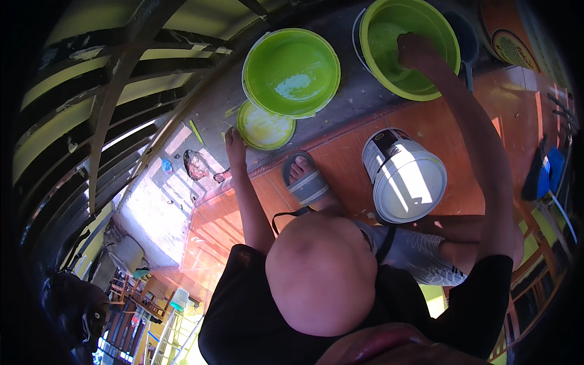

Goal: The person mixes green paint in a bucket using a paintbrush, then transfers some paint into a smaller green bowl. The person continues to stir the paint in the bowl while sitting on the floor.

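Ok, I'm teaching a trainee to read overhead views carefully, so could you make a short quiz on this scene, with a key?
1. Multiple choice: where is the person's right hand?
A. On the grey striped sandal
B. At the mouth of the right-hand lime-green bucket
C. In the left-hand lime-green tub

2. True or false: the white bucket is on the orange tiles.

3. Short reply: which round thing is nearest the person's left hand?

Key:
1. B
2. True
3. The round lime-green lid with whitish smears
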The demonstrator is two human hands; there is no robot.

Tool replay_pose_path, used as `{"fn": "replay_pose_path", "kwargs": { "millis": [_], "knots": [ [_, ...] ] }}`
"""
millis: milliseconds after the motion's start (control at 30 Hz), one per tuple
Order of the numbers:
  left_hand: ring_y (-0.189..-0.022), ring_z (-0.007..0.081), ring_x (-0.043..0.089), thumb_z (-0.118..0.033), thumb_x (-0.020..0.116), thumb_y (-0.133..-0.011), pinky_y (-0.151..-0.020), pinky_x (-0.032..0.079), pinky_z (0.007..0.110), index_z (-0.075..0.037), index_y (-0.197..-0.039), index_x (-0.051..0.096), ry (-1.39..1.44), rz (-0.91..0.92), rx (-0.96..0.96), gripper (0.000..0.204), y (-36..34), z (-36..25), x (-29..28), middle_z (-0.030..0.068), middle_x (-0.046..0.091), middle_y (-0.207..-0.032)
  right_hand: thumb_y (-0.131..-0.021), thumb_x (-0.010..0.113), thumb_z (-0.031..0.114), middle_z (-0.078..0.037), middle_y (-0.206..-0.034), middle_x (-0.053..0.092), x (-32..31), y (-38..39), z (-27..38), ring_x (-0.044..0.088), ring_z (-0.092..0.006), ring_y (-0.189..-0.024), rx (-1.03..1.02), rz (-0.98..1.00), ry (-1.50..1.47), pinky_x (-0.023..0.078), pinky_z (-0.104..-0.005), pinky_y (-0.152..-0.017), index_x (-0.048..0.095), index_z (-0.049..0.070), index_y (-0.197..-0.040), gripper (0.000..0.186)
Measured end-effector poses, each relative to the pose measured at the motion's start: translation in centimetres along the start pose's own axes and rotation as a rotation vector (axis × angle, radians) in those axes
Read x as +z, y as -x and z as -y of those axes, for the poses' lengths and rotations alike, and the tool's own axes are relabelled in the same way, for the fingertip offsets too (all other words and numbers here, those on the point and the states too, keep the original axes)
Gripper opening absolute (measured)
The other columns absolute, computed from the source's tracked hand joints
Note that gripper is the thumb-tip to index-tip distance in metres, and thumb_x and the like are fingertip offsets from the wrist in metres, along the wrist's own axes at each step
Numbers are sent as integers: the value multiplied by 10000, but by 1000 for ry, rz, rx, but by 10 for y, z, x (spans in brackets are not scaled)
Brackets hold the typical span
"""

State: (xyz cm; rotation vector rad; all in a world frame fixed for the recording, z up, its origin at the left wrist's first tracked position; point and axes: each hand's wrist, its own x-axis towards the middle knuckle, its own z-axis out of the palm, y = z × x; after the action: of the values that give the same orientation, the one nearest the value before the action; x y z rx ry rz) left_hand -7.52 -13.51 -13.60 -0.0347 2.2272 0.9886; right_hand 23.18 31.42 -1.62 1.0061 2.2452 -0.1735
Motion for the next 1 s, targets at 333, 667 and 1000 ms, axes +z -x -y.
{"fn": "replay_pose_path", "kwargs": {
  "millis": [333,667,1000],
  "knots": [
    [-1088,162,619,-229,573,-1018,-940,507,331,-16,-1337,568,509,256,-99,384,37,-14,-28,67,654,-1210,-851,632,253,-212,-1089,686,-1,-10,-1,675,-381,-1013,64,-144,-134,541,-484,-874,681,-2,-1030,316],
    [-997,166,652,-51,746,-870,-883,522,291,36,-1167,667,277,-133,411,319,133,-109,-42,105,698,-1071,-845,624,209,-168,-1123,688,-5,-14,-2,674,-328,-1042,-79,-229,-17,538,-485,-888,688,61,-1114,314],
    [-824,220,637,63,790,-679,-738,513,335,-81,-931,774,-98,-142,1233,291,178,-174,40,63,697,-913,-834,606,185,-157,-1060,703,3,-19,8,683,-348,-1011,-79,-172,-77,532,-497,-890,682,55,-1097,303]
  ]
}}
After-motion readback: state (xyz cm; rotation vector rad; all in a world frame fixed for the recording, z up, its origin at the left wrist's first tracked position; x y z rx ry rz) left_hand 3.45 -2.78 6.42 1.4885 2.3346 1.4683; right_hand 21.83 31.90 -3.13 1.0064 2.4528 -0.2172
